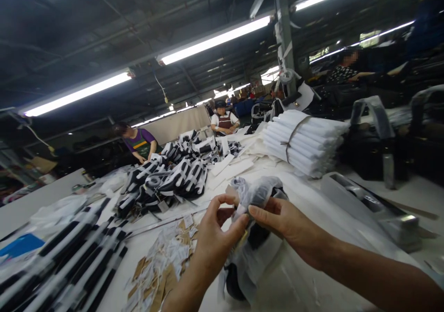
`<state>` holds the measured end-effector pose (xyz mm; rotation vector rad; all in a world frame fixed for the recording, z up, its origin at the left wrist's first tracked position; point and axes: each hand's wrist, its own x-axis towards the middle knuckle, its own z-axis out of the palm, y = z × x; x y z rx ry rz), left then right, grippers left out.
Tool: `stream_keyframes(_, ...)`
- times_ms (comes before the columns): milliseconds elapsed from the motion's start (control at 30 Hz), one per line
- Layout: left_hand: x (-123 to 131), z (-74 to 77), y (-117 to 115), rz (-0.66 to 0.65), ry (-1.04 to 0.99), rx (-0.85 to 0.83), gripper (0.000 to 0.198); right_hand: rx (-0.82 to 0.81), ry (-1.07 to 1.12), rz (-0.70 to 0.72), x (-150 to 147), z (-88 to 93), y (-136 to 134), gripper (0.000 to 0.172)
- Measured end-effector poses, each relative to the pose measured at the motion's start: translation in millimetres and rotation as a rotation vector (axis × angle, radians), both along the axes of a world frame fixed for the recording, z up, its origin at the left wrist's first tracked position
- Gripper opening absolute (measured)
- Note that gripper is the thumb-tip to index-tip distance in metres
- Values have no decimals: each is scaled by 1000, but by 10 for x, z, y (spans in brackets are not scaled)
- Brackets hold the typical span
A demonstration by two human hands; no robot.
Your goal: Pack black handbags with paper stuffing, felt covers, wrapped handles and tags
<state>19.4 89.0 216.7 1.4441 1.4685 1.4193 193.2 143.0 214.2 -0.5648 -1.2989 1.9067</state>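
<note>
My left hand (213, 238) and my right hand (289, 226) meet over the white table (305, 196). Both pinch a dark item wrapped in a thin clear plastic bag (255, 194), whose crumpled top rises between my fingers. The bag's lower part hangs below my hands (239, 270). My left thumb and forefinger form a ring at the bag's neck. My right fingers press against the plastic from the right.
A heap of paper tags (163, 256) lies left of my hands. Black-and-white packed items lie in a pile (173, 173) and rows (65, 261). A tied stack of white sheets (305, 140) and a tape dispenser (367, 205) stand to the right. Other people (138, 143) work at the far side.
</note>
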Motion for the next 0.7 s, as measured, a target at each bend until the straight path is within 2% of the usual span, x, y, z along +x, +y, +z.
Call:
stream_keyframes(133, 67, -68, 42, 56, -283, 18, 104, -12, -19, -14, -9, -27, -6, 48)
stream_keyframes(200, 95, -80, 61, 28, -378, 23, 121, -39, -23, -25, -21, -42, -7, 48)
stream_keyframes(233, 107, -80, 66, 2, -407, 14, 122, -54, -23, -32, -28, -48, -7, 48)
stream_keyframes(300, 125, -70, 66, -51, -401, 3, 109, -83, -30, -48, -40, -51, -4, 48)
stream_keyframes(367, 126, -57, 52, -66, -325, 13, 85, -104, -36, -52, -35, -41, 3, 45)
stream_keyframes(500, 74, -42, -1, 31, -111, 63, 47, -164, 39, 74, 38, -25, 11, 35)
stream_keyframes(633, 21, -43, -40, 79, -60, 45, 36, -240, 190, 183, 100, -95, -34, 24)
stream_keyframes(700, 24, -44, -45, 85, -93, 52, 33, -200, 211, 170, 72, -146, -84, 31)
